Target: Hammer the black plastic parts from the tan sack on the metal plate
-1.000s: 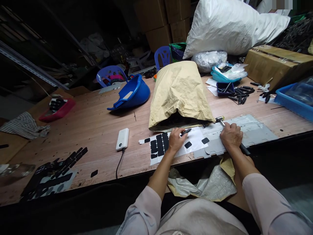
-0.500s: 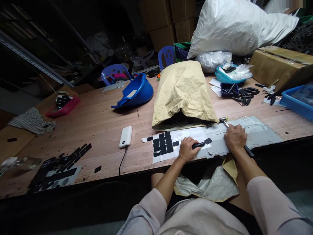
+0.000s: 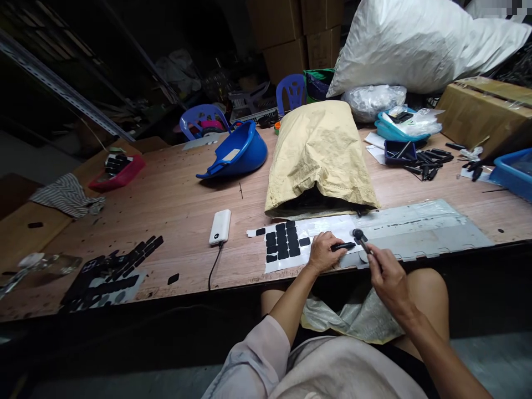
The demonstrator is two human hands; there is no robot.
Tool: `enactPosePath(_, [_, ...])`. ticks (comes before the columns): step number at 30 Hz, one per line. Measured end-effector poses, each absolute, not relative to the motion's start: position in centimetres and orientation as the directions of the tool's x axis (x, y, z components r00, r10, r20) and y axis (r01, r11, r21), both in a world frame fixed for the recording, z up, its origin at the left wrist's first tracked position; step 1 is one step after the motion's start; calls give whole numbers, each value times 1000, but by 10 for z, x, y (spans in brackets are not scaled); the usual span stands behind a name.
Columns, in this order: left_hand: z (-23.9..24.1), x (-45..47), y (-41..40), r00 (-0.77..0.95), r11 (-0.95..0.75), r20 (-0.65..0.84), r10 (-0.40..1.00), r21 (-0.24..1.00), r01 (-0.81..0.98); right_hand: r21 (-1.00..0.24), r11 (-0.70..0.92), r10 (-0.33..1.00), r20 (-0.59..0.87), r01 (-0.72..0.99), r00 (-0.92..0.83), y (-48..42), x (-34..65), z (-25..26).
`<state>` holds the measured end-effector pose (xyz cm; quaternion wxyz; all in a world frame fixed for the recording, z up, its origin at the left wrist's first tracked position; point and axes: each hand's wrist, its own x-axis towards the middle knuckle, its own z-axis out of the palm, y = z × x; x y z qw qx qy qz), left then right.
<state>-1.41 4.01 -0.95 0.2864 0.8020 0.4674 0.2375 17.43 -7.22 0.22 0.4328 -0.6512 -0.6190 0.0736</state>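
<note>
My left hand (image 3: 322, 252) rests at the table's front edge, its fingers closed on a slim black piece (image 3: 344, 246) lying nearly flat over the grey board. In my right hand (image 3: 388, 274) is a small mallet (image 3: 362, 241), gripped by its handle. Its round dark head is by the far end of the black piece; whether they touch I cannot tell. Partly behind that head is a black rounded pad (image 3: 359, 241). Left of my left hand, a white sheet (image 3: 274, 267) bears rows of black rounded pads (image 3: 282, 244).
A large tan sack (image 3: 316, 144) lies open-mouthed behind my hands. The grey board (image 3: 436, 233) extends rightward. Leftward are a white power bank (image 3: 220, 226) with a cable and a tilted blue basin (image 3: 245, 149). Black parts (image 3: 428, 160) and a carton (image 3: 486, 116) stand back right.
My right hand has swung left and turned, bringing the mallet's head from the right over to the tip of the black piece. The left hand keeps its hold. The view has shifted slightly.
</note>
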Motion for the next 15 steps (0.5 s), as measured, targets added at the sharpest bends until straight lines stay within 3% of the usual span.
enactPosePath(10, [-12, -13, 42, 444, -383, 99, 890, 691, 613, -595, 218, 866, 484, 773, 128, -90, 152, 0])
enactPosePath(15, [-12, -12, 42, 444, -382, 99, 890, 692, 612, -583, 173, 870, 468, 793, 154, -88, 156, 0])
